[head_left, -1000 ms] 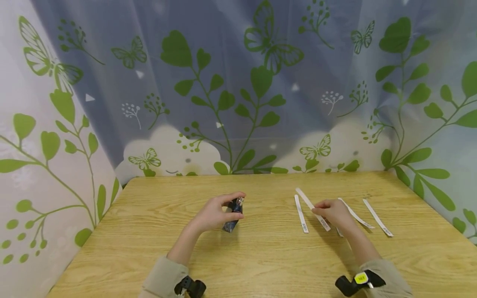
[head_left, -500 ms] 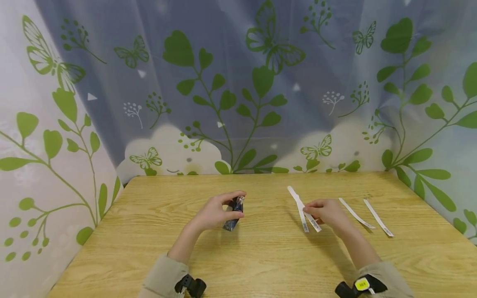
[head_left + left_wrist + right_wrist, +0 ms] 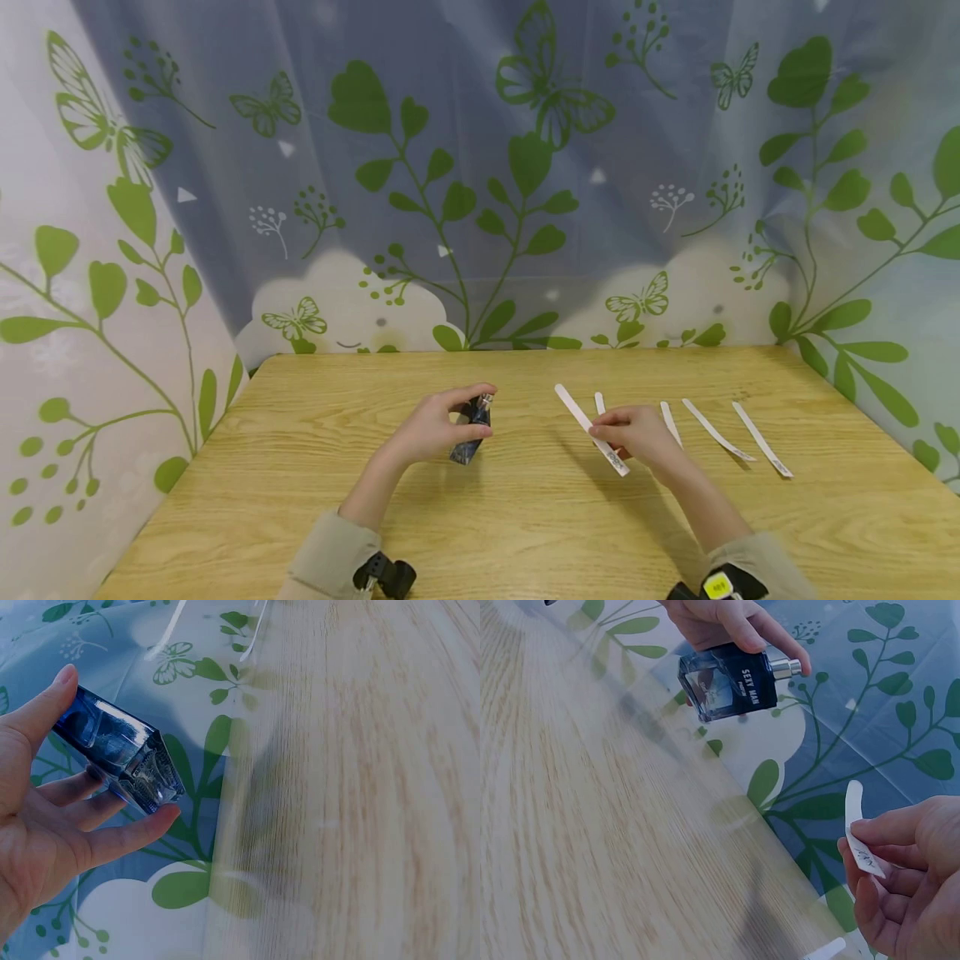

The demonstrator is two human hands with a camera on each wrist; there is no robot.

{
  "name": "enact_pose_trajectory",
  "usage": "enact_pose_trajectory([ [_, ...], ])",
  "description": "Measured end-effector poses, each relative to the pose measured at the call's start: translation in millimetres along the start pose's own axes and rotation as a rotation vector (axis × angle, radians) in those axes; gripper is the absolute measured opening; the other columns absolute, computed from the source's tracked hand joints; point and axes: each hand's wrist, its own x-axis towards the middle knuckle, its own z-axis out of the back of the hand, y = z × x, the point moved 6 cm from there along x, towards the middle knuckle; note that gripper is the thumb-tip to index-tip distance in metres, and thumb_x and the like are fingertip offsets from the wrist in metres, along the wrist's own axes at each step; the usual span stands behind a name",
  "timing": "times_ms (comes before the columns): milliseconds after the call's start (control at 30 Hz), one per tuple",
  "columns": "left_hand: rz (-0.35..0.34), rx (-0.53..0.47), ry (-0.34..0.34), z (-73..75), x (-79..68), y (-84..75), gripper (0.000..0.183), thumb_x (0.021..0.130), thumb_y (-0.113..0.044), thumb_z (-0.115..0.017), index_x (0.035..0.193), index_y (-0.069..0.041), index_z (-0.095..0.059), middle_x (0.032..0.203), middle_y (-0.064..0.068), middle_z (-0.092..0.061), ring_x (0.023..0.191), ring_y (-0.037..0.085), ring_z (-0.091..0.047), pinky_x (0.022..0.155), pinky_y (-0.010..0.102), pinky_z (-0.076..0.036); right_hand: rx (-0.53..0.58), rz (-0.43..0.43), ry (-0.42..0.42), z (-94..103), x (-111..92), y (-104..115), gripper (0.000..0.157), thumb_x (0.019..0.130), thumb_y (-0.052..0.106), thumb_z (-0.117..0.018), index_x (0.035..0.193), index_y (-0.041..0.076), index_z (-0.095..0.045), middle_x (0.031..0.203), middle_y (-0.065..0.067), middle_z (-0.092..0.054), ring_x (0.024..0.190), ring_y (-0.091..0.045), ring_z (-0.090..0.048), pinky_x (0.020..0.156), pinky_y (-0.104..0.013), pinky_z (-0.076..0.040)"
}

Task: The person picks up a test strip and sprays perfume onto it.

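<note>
Curtain fills the frame's upper half, a wooden desk the lower. Left of centre I see the left hand gripping a tilted dark bottle; right of centre, the right hand pinches a white strip, three others lying farther right.

In the head view, fingers of the left hand partly hide the perfume bottle; beyond the fingers of the right hand, another strip is partly covered; on their near side, lettering on the held strip is too small to read.
</note>
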Motion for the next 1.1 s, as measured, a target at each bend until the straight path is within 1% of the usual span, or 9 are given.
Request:
enact_pose_trajectory([
  [133, 0.001, -0.001, -0.001, -0.2, 0.2, -0.2, 0.056, 0.085, -0.030, -0.069, 0.136, -0.020, -0.050, 0.138, 0.004, -0.046, 0.120, 0.028, -0.047, 0.096, 0.050, -0.038, -0.003, 0.019, 0.007, -6.3, -1.7, 3.9, 0.021, 0.085, 0.014, -0.067, 0.095, -0.005, -0.067, 0.072, -0.001, -0.064, 0.064, -0.014, -0.056, 0.055, -0.029, -0.048],
  [267, -0.007, 0.013, -0.002, -1.0, 0.4, -0.4, 0.056, 0.085, -0.031, -0.069, 0.136, -0.019, -0.050, 0.137, 0.005, -0.047, 0.118, 0.027, -0.048, 0.093, 0.049, -0.040, -0.005, 0.038, 0.035, -12.5, -3.5, 8.6, 0.021, 0.085, 0.015, -0.068, 0.093, -0.005, -0.068, 0.071, -0.002, -0.063, 0.062, -0.014, -0.054, 0.054, -0.030, -0.047],
  [400, 0.000, 0.039, -0.004, -2.1, 0.4, -0.2, 0.055, 0.084, -0.033, -0.069, 0.135, -0.022, -0.051, 0.133, 0.004, -0.051, 0.114, 0.025, -0.051, 0.089, 0.044, -0.044, 0.001, 0.043, 0.059, -17.3, -4.1, 10.8, 0.021, 0.085, 0.014, -0.067, 0.093, -0.005, -0.068, 0.070, -0.003, -0.062, 0.060, -0.014, -0.052, 0.054, -0.030, -0.046],
  [500, 0.013, 0.052, -0.007, -2.7, 0.3, 1.0, 0.054, 0.084, -0.034, -0.069, 0.134, -0.025, -0.052, 0.130, 0.003, -0.053, 0.110, 0.023, -0.054, 0.084, 0.039, -0.046, 0.000, 0.042, 0.068, -20.9, -4.7, 11.5, 0.021, 0.085, 0.013, -0.067, 0.094, -0.005, -0.068, 0.071, -0.003, -0.062, 0.061, -0.014, -0.053, 0.054, -0.030, -0.046],
  [667, 0.022, 0.056, -0.016, -3.3, 0.7, 1.6, 0.053, 0.083, -0.034, -0.069, 0.133, -0.025, -0.053, 0.129, 0.003, -0.054, 0.106, 0.021, -0.055, 0.079, 0.036, -0.046, 0.002, 0.039, 0.083, -26.5, -6.2, 13.9, 0.021, 0.085, 0.014, -0.067, 0.095, -0.005, -0.068, 0.075, -0.004, -0.064, 0.064, -0.015, -0.057, 0.059, -0.034, -0.049],
  [867, 0.040, 0.075, -0.035, -3.2, 1.7, -0.5, 0.053, 0.083, -0.034, -0.070, 0.132, -0.025, -0.054, 0.128, 0.004, -0.055, 0.099, 0.018, -0.056, 0.071, 0.033, -0.045, 0.010, 0.033, 0.085, -30.1, -6.3, 15.9, 0.020, 0.085, 0.013, -0.067, 0.093, -0.005, -0.068, 0.075, -0.005, -0.064, 0.064, -0.015, -0.057, 0.059, -0.035, -0.050],
  [1033, 0.052, 0.088, -0.045, -3.1, 2.6, 0.0, 0.052, 0.083, -0.032, -0.070, 0.132, -0.024, -0.054, 0.131, 0.005, -0.052, 0.105, 0.019, -0.054, 0.072, 0.033, -0.045, 0.016, 0.039, 0.099, -32.3, -6.7, 17.3, 0.021, 0.085, 0.013, -0.067, 0.093, -0.006, -0.067, 0.075, -0.006, -0.065, 0.064, -0.015, -0.057, 0.059, -0.035, -0.049],
  [1100, 0.051, 0.095, -0.046, -3.0, 2.9, -0.3, 0.052, 0.083, -0.032, -0.070, 0.132, -0.024, -0.054, 0.132, 0.006, -0.052, 0.101, 0.018, -0.055, 0.071, 0.033, -0.044, 0.018, 0.033, 0.096, -32.7, -6.2, 17.2, 0.020, 0.085, 0.013, -0.067, 0.093, -0.005, -0.067, 0.074, -0.005, -0.065, 0.064, -0.015, -0.057, 0.059, -0.035, -0.049],
])
